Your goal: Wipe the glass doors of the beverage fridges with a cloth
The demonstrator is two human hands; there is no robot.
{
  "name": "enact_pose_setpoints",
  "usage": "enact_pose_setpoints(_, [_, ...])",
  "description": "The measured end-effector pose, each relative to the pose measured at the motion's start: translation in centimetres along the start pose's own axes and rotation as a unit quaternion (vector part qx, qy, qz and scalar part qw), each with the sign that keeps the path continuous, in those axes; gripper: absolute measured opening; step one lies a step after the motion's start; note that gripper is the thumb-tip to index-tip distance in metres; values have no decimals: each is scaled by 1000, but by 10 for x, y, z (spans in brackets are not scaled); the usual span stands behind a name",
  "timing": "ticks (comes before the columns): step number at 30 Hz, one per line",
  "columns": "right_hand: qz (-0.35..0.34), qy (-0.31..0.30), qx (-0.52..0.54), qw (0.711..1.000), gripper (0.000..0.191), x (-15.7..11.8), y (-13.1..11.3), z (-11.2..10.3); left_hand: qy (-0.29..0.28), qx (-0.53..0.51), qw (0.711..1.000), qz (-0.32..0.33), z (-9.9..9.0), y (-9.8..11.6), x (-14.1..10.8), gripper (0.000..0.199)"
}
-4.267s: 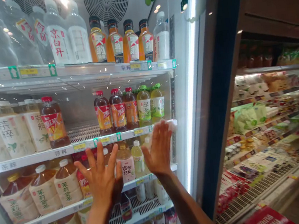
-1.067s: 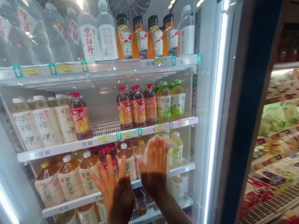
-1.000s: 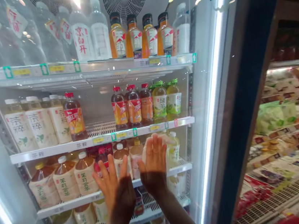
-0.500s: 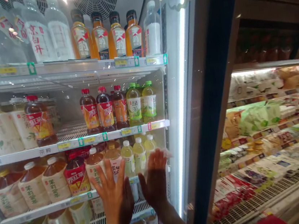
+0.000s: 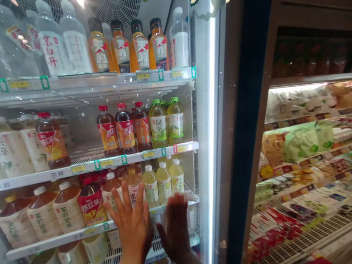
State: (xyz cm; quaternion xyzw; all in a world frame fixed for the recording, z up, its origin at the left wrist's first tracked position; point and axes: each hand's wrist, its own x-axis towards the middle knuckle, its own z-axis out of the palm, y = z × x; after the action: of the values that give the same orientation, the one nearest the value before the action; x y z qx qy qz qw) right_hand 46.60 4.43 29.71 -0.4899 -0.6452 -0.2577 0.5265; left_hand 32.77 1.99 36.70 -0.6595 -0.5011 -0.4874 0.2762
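My left hand (image 5: 129, 221) is raised at the lower middle, back toward me and fingers spread, in front of the third-shelf bottles. Beside it on the right, my right hand (image 5: 176, 228) is darker and slightly blurred, with its fingers stretched up close together and its thumb out to the left. Neither hand holds anything visible. Whether they touch a glass surface cannot be told. Behind them stand a pink-labelled bottle (image 5: 133, 183) and pale yellow bottles with white caps (image 5: 151, 186). Red-capped tea bottles (image 5: 125, 129) and green-capped ones (image 5: 158, 123) stand on the shelf above.
Clear and orange bottles (image 5: 140, 48) line the top shelf. Large tea bottles (image 5: 68, 207) fill the third shelf's left side. A bright vertical light strip (image 5: 210, 115) and a dark frame (image 5: 244, 110) border the cooler. Farther right, an open chilled display (image 5: 308, 141) holds packaged goods.
My right hand has moved down and slightly left, uncovering more of the yellow bottles. My left hand stays nearly in place, still spread. The camera view has shifted slightly.
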Motion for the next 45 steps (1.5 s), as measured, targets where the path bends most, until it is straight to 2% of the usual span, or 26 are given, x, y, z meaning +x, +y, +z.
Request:
enact_pose_setpoints(2, [-25, 0, -2, 1000, 78, 6, -1, 3, 6, 18, 1000, -5, -8, -16, 5, 81])
enact_pose_setpoints(5, [11, 65, -1, 998, 74, 62, -2, -1, 20, 33, 999, -14, -20, -40, 10, 82])
enact_pose_setpoints(7, [35, 100, 0, 994, 74, 96, -14, -1, 26, 35, 999, -19, -29, -56, 11, 83])
enact_pose_setpoints(8, [26, 97, -2, 995, 76, 105, -25, 2, 28, 37, 999, -22, -33, -64, 12, 83])
enact_pose_setpoints(12, [-134, 3, -14, 991, 86, 106, -74, 17, 38, 40, 998, -29, -51, -102, 18, 82])
enact_pose_setpoints(13, [-150, -5, -14, 989, 86, 108, -84, 20, 42, 41, 998, -29, -56, -113, 21, 82])
enact_pose_setpoints(14, [-140, 3, -15, 990, 85, 113, -93, 21, 47, 41, 998, -27, -61, -125, 25, 82])
enact_pose_setpoints(17, [-35, 73, -15, 997, 79, 138, -122, 23, 64, 36, 997, -17, -76, -159, 40, 81])
enact_pose_setpoints(18, [-20, 83, -14, 996, 78, 144, -134, 25, 71, 35, 997, -12, -82, -171, 45, 81])
enact_pose_setpoints(20, [-68, 58, -15, 996, 81, 147, -161, 33, 84, 34, 996, 1, -91, -191, 56, 82])
enact_pose_setpoints(22, [-181, 3, -20, 983, 88, 146, -184, 45, 94, 34, 995, 17, -102, -210, 67, 82])
enact_pose_setpoints(24, [-266, -22, -32, 963, 94, 154, -194, 52, 101, 31, 994, 37, -114, -227, 77, 82])
enact_pose_setpoints(25, [-272, -16, -39, 961, 94, 164, -195, 52, 105, 30, 993, 47, -121, -235, 83, 81])
enact_pose_setpoints(27, [-216, 25, -51, 975, 88, 192, -194, 47, 111, 27, 991, 66, -135, -250, 96, 81])
enact_pose_setpoints(29, [-138, 77, -49, 986, 80, 218, -199, 39, 111, 22, 990, 83, -147, -262, 112, 81])
enact_pose_setpoints(30, [-122, 89, -44, 988, 79, 227, -206, 36, 109, 19, 990, 90, -152, -267, 120, 81])
enact_pose_setpoints(31, [-134, 86, -38, 986, 79, 233, -215, 35, 107, 17, 989, 100, -157, -271, 129, 80])
enact_pose_setpoints(32, [-175, 70, -34, 982, 83, 236, -225, 35, 107, 17, 988, 110, -160, -274, 138, 80])
enact_pose_setpoints(35, [-348, -1, -50, 936, 95, 253, -247, 39, 122, 25, 982, 145, -168, -283, 165, 77])
enact_pose_setpoints(36, [-374, -6, -62, 925, 95, 266, -249, 39, 129, 29, 979, 157, -170, -286, 174, 76])
enact_pose_setpoints(38, [-343, 23, -83, 935, 91, 303, -246, 33, 141, 35, 974, 176, -174, -294, 190, 74])
enact_pose_setpoints(40, [-258, 72, -92, 959, 86, 341, -243, 24, 154, 36, 970, 186, -178, -301, 206, 71])
enact_pose_setpoints(42, [-227, 96, -91, 965, 87, 362, -248, 17, 165, 37, 968, 184, -181, -308, 221, 69])
enact_pose_setpoints(43, [-254, 91, -90, 959, 89, 364, -254, 16, 169, 40, 968, 181, -182, -310, 227, 67])
enact_pose_setpoints(45, [-360, 56, -90, 927, 95, 356, -272, 18, 171, 50, 967, 180, -183, -313, 237, 64])
